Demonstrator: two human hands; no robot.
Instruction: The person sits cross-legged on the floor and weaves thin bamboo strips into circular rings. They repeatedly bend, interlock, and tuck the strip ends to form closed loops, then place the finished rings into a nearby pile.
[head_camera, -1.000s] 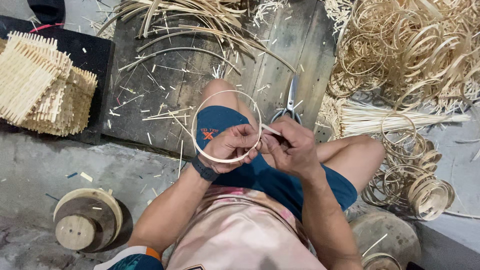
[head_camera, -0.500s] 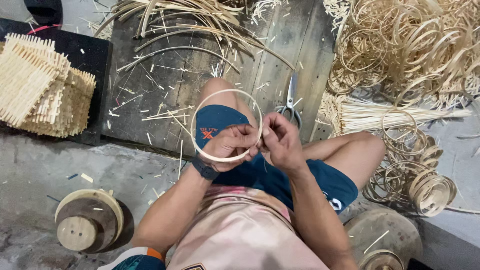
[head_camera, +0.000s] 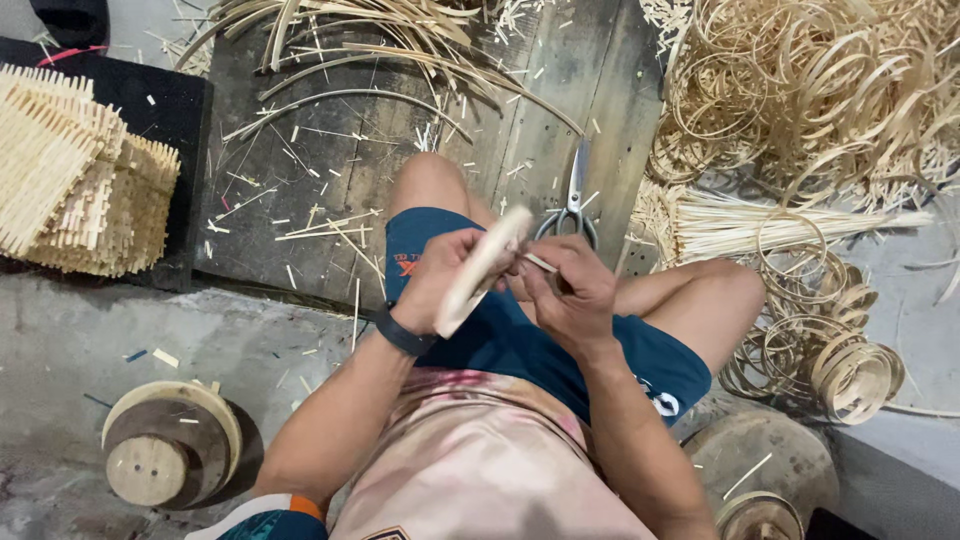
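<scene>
I sit on the floor with my knees apart, in blue shorts. My left hand (head_camera: 440, 275) grips a pale bamboo ring (head_camera: 487, 268), turned nearly edge-on so it looks like a narrow oval. My right hand (head_camera: 570, 285) pinches a thin bamboo strip end (head_camera: 540, 263) against the ring's side. Both hands meet over my left thigh. A black band sits on my left wrist. Steel scissors (head_camera: 573, 200) lie on the boards just beyond my hands.
A dark wooden board (head_camera: 330, 170) strewn with splinters and long bamboo strips lies ahead. Woven bamboo pieces (head_camera: 80, 180) are stacked at left. Heaps of bamboo rings (head_camera: 820, 90) and a bundle of thin sticks (head_camera: 760, 225) fill the right. A round wooden form (head_camera: 170, 445) stands at lower left.
The ring faced the camera as an open circle; I have since tilted it almost edge-on. My hands stayed together over my thigh.
</scene>
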